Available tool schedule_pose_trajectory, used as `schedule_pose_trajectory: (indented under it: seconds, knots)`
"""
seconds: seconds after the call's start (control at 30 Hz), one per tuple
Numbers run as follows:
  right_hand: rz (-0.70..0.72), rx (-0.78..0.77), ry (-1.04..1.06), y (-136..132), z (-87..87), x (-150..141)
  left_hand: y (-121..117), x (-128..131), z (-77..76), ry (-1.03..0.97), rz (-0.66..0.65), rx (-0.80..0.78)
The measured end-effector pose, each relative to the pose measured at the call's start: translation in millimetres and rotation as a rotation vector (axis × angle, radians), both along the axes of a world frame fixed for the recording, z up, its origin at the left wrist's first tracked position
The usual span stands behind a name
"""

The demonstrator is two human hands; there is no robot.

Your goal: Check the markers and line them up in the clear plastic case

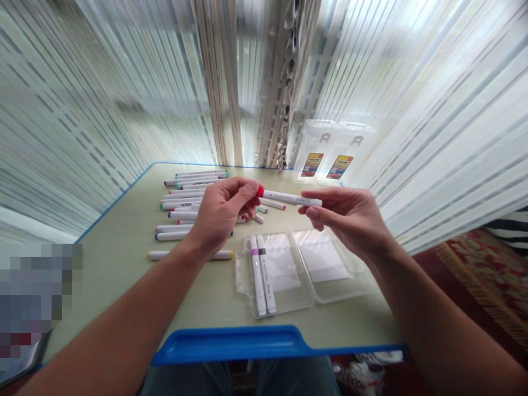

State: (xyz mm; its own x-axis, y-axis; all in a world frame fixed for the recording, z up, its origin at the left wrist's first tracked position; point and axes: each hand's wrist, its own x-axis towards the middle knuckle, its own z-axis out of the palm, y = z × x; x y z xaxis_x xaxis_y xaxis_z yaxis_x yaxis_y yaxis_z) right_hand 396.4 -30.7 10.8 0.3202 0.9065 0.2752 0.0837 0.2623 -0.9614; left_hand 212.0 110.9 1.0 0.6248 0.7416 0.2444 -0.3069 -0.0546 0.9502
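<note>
Red-capped, smooth white marker (291,198) held level above the desk (119,286). My left hand (225,212) pinches its cap end; right hand (346,217) has fingers on the plain end, thumb below. Open clear plastic case (274,269) on the near side, ribbed inside, two markers (263,275) parallel in its left half: purple band, black band. Loose cylindrical markers (192,192) lie left. Two translucent cases (325,148) stand far right, against stringy curtain (256,82).

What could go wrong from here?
Left hand grips the red-capped marker by its cap, right hand the far end: pulling apart might uncap it.
Case lies open, so a bump could shift its two markers.
Left forearm crosses above the yellow-ended marker: lowering it might roll that.
</note>
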Motion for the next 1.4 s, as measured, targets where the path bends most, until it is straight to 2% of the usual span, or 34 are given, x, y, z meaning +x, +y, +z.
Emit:
schedule_pose_trajectory:
  seconds: [0.17,0.33,0.5,0.83,1.13,1.4]
  knots:
    - [-0.094,0.027,-0.02,2.3,0.9,-0.8,-0.6,0.1,-0.1,0.019,-0.002,0.038]
    - [-0.089,0.076,0.045,5.6,-0.7,4.2,-1.4,-0.1,0.3,0.016,-0.019,0.073]
    - [-0.147,0.076,0.127,8.7,2.4,5.5,-1.3,-1.3,0.3,0.037,-0.009,0.087]
    - [-0.16,0.028,0.284,11.2,3.7,13.2,-9.3,-6.2,5.8,-0.016,-0.173,0.051]
    - [-0.129,0.04,0.225,9.3,3.0,9.8,-4.8,-4.1,1.1,0.09,-0.087,0.114]
    - [-0.099,0.032,0.127,9.1,-0.7,6.3,-7.0,-2.1,3.5,0.152,-0.056,0.176]
